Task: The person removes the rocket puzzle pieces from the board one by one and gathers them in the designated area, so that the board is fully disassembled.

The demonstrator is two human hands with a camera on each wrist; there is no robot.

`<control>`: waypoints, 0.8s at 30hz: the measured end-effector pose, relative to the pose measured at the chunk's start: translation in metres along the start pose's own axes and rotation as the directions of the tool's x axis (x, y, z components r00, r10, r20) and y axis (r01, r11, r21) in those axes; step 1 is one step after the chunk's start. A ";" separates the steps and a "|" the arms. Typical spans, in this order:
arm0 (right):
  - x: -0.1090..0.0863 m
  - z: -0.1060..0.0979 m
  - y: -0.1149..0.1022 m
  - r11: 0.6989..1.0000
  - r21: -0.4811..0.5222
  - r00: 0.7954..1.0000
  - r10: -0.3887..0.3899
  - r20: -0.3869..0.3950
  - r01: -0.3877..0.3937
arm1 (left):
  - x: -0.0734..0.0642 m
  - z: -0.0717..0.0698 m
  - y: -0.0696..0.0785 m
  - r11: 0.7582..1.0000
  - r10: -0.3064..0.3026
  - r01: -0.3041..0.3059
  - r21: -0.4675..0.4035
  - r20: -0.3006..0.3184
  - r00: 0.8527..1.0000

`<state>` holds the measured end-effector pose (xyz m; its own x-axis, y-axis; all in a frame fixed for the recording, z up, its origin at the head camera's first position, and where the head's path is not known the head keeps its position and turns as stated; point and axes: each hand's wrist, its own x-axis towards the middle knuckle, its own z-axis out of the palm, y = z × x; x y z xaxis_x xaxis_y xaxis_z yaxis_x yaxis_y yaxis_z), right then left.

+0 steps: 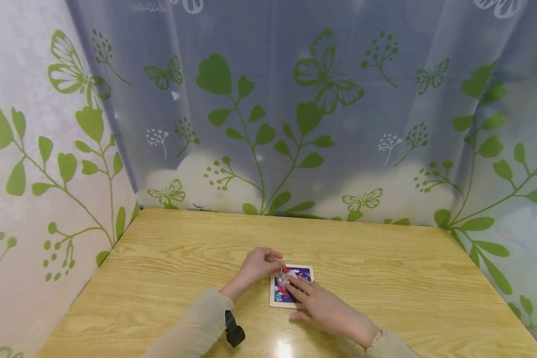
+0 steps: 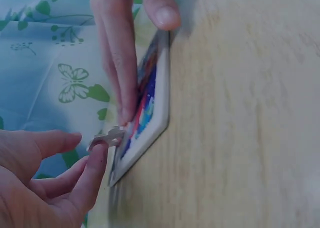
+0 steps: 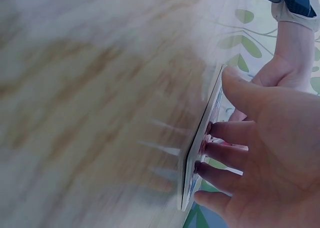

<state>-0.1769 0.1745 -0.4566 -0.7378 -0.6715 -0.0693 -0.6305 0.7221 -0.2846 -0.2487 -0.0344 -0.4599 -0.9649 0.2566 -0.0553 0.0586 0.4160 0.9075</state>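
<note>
On the table lies a small jigsaw puzzle (image 1: 278, 297) in a flat frame with a pale border; its picture is purple, red and white. At its upper left corner my left hand (image 1: 258, 264) holds a jigsaw piece (image 2: 106, 137) by the fingertips, tilted up at the puzzle's edge with its pale side showing in the left wrist view. My right hand (image 1: 324, 306) reaches over the puzzle from the right. Its straight fingers (image 3: 227, 155) rest with their tips on the picture and cover part of it, while the thumb is spread away from them.
The puzzle sits on a wood-grain table (image 1: 376, 263). Behind and beside the table hang curtains (image 1: 268, 99) printed with green leaves and butterflies. A black strap with a small device (image 1: 234, 329) is worn on the left wrist.
</note>
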 end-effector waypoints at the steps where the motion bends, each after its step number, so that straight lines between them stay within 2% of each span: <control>1: 0.000 0.000 0.000 1.000 0.004 1.000 0.000 0.003 0.000 | 0.000 0.001 -0.001 1.000 -0.008 0.008 0.004 -0.001 1.000; 7: -0.001 -0.002 -0.002 1.000 0.013 1.000 0.004 0.021 -0.005 | -0.001 0.003 -0.007 0.999 -0.028 0.029 0.026 -0.022 0.999; 14: -0.001 0.000 -0.001 1.000 0.006 1.000 -0.001 0.025 0.001 | -0.003 -0.005 -0.013 0.996 -0.056 0.054 -0.066 -0.027 0.998; 24: -0.001 0.001 -0.001 0.999 0.031 0.999 0.018 0.043 -0.020 | -0.006 -0.022 -0.028 0.986 -0.061 0.050 -0.160 -0.064 0.996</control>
<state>-0.1757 0.1742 -0.4572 -0.7380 -0.6648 -0.1159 -0.6083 0.7297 -0.3123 -0.2501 -0.0666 -0.4755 -0.9811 0.1744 -0.0840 -0.0317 0.2837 0.9584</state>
